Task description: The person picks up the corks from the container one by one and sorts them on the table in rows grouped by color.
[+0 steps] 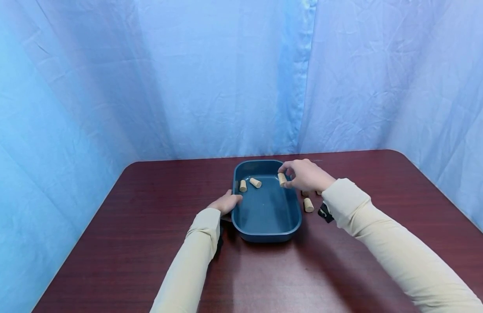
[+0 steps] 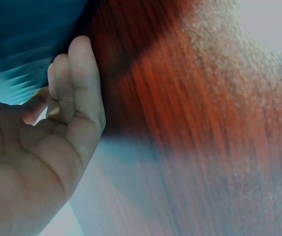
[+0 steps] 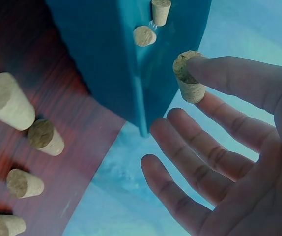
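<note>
A blue rectangular tray (image 1: 266,217) with rounded corners stands on the table. At its left wall is my left hand (image 1: 225,203), thumb over the rim and fingers (image 2: 84,78) along the outside. My right hand (image 1: 306,174) pinches a tapered cork stopper (image 3: 190,88) between thumb and index finger, above the tray's far right side; its other fingers are spread. Inside the tray lie two more corks, one near the left wall (image 1: 243,186) and another beside it (image 1: 255,182).
Several corks sit on the table right of the tray, the nearest cork (image 1: 308,205) close to its wall; others are partly hidden by my right hand in the head view. The dark red wood table (image 1: 159,243) ends at light blue curtains (image 1: 226,87).
</note>
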The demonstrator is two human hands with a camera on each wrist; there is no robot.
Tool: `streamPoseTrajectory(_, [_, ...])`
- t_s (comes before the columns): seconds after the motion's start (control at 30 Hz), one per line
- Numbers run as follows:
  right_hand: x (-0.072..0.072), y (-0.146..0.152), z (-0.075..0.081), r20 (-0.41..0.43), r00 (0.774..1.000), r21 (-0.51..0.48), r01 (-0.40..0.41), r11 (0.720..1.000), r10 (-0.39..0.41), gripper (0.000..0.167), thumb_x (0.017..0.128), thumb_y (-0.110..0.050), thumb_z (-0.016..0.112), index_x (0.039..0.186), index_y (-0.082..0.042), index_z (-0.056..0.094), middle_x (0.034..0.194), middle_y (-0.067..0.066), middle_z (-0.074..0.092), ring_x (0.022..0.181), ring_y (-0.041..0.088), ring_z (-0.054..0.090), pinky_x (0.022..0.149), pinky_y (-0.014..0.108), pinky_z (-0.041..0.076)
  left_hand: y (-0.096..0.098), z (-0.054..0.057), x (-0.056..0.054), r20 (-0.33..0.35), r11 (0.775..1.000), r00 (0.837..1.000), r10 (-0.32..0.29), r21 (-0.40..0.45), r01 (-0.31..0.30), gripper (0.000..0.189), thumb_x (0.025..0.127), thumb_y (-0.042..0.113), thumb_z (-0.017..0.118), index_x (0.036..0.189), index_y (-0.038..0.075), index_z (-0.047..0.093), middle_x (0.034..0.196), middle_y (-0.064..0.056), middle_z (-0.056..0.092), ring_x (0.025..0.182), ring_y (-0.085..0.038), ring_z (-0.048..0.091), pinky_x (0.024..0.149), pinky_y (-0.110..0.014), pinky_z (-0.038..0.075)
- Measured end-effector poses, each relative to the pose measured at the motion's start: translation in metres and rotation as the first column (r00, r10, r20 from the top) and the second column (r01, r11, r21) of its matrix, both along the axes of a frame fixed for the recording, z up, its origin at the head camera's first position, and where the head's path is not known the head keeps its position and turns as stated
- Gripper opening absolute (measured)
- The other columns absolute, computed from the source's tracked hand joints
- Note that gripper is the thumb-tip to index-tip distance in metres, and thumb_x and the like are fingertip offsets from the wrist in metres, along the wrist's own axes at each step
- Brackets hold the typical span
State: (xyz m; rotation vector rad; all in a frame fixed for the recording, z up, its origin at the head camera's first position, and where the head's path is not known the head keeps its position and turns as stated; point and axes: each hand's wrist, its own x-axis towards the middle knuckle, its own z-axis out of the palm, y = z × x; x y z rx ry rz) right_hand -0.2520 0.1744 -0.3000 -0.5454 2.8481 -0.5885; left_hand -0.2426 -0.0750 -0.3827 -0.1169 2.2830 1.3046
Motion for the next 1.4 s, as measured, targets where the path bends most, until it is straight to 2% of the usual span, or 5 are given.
streamPoseTrajectory(0.2, [0.003,0.013,-0.004,0.010,1.000,-0.019,-0.002,1.000,0.002,0.039,0.094,-0.012,0.071,0.131,-0.001,0.063,0.100,0.013,0.062,0.081,0.024,0.058,0.063,0.035,0.051,0.001,0.000,0.000,0.006,1.000,1.000,-0.004,-0.001,0.004,0.081,0.089,0.020,0.043,0.161,0.002,0.012,0.158,-0.025,0.030,0.125,-0.038,0.049,0.096,-0.050,0.050])
streamPoseTrajectory(0.47, [0.007,0.033,-0.010,0.018,1.000,-0.076,0.003,0.997,-0.002,0.037,0.093,-0.010,0.070,0.128,0.001,0.064,0.108,0.017,0.063,0.066,0.023,0.058,0.057,0.034,0.050,0.001,0.003,0.003,-0.005,1.000,1.000,-0.009,-0.015,0.008,0.073,0.089,0.021,0.042,0.157,0.001,0.022,0.155,-0.025,0.034,0.122,-0.038,0.051,0.095,-0.049,0.050])
streamPoseTrajectory(0.93, [0.008,0.066,-0.015,-0.028,1.000,-0.072,-0.003,0.997,0.001,0.036,0.090,-0.005,0.071,0.125,0.002,0.065,0.103,0.014,0.067,0.077,0.020,0.066,0.078,0.045,0.053,0.000,0.003,0.003,0.011,1.000,1.000,-0.008,0.003,0.008,0.085,0.089,0.020,0.042,0.163,0.003,0.002,0.162,-0.024,0.023,0.126,-0.039,0.046,0.095,-0.047,0.045])
streamPoseTrajectory(1.23, [0.009,0.089,-0.023,-0.027,1.000,-0.055,0.000,0.999,-0.001,0.037,0.088,-0.007,0.074,0.123,0.002,0.066,0.108,0.019,0.068,0.101,0.038,0.064,0.085,0.052,0.052,0.000,0.001,0.001,0.014,1.000,1.000,-0.006,0.003,0.006,0.085,0.090,0.020,0.042,0.163,0.003,0.001,0.163,-0.024,0.022,0.128,-0.039,0.046,0.098,-0.049,0.046])
streamPoseTrajectory(1.4, [0.010,0.099,-0.031,-0.021,1.000,-0.055,0.003,0.998,-0.004,0.035,0.087,-0.003,0.073,0.121,0.002,0.067,0.101,0.016,0.066,0.095,0.034,0.063,0.078,0.046,0.052,0.001,0.000,0.000,0.007,1.000,1.000,-0.003,0.010,0.003,0.080,0.091,0.020,0.042,0.162,0.002,0.010,0.160,-0.025,0.027,0.127,-0.040,0.047,0.100,-0.050,0.047])
